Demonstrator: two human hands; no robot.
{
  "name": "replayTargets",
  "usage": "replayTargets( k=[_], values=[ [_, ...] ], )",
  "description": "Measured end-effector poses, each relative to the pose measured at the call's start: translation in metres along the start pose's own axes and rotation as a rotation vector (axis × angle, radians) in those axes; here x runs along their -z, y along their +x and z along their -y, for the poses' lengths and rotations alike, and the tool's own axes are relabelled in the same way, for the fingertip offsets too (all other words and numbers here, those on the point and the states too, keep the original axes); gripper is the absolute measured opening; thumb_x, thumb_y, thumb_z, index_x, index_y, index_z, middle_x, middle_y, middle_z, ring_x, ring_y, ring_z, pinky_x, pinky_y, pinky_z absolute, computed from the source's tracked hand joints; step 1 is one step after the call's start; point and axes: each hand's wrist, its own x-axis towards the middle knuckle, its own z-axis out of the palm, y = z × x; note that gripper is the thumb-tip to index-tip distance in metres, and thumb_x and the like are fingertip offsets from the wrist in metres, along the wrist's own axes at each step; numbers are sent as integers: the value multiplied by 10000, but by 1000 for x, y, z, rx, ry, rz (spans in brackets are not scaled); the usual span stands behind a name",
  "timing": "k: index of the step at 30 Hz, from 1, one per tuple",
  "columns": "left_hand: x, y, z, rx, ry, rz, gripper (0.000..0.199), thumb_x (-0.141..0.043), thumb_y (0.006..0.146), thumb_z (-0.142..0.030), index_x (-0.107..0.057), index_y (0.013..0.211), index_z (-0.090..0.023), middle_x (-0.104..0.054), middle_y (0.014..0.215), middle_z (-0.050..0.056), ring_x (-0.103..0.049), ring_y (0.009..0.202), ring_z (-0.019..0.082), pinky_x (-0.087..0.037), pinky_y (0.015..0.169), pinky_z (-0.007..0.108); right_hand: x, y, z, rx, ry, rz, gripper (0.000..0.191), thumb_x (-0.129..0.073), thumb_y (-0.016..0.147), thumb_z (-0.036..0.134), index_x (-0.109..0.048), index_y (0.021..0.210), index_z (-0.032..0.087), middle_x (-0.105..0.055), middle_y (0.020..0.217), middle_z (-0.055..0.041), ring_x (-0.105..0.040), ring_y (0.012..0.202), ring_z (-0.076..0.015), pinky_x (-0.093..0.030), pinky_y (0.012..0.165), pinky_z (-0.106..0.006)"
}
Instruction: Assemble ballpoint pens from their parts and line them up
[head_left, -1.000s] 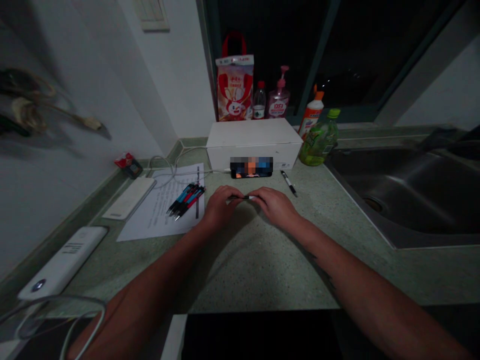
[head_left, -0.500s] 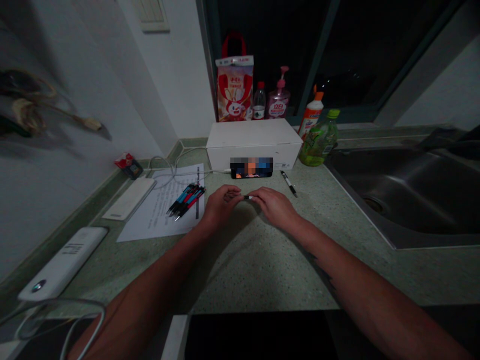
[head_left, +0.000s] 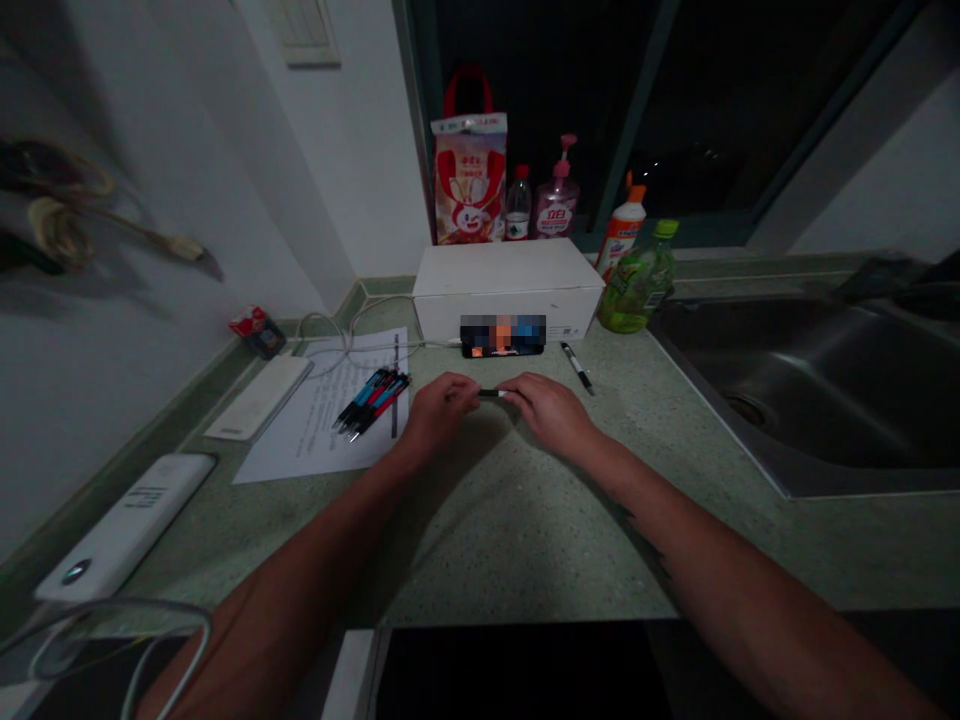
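Observation:
A black-and-white pen is held level between my two hands above the counter, in front of a propped phone. My left hand is closed, its fingertips pinching the black end. The white part is pinched between thumb and fingers of my right hand. My fingers hide both ends of this pen. Right of my hands, a similar pen lies on the counter. Several blue, red and black pens rest in a bunch on a printed sheet, left of my left hand.
Behind the phone stands a white box. Bottles, including a green one, stand at the back. A metal sink is at right. Along the left lie a white slab-like device, a flat white box and cables.
My left hand has slid a little left along the pen, so more of its black part shows between my hands. My right hand stays nearly where it was.

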Motion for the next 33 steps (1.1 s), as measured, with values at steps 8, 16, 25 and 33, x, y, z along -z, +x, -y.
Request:
replayTargets(
  k=[8, 16, 25, 33],
  values=[
    [0, -2, -4, -6, -39, -21, 176, -768, 802, -370, -710, 861, -215, -778, 784, 21, -720, 767, 209, -588, 770, 344, 1, 1, 1, -31, -9, 2, 242, -568, 1076, 197, -786, 1177, 229, -796, 1127, -100, -729, 1090, -269, -561, 941, -404],
    [1, -1, -2, 11, -63, -13, 192, -782, 804, -373, -704, 871, -211, -776, 786, 28, -742, 782, 216, -602, 776, 352, 2, 1, 2, -39, 2, 10, 243, -581, 1067, 190, -796, 1172, 229, -801, 1125, -104, -732, 1085, -271, -556, 932, -403],
    [0, -1, -2, 22, -91, 14, 213, -749, 798, -403, -700, 859, -205, -767, 762, 40, -728, 757, 224, -588, 756, 361, 0, 2, 0, -27, 24, 4, 246, -586, 1057, 189, -800, 1158, 256, -803, 1110, -93, -730, 1061, -262, -559, 931, -404],
    [3, 1, 3, -40, -9, 36, 166, -742, 829, -377, -736, 810, -212, -796, 800, 51, -739, 789, 236, -599, 790, 374, 0, 2, -1, -54, 107, 15, 225, -620, 1035, 194, -818, 1123, 251, -809, 1104, -101, -742, 1067, -274, -556, 949, -419]
  ],
)
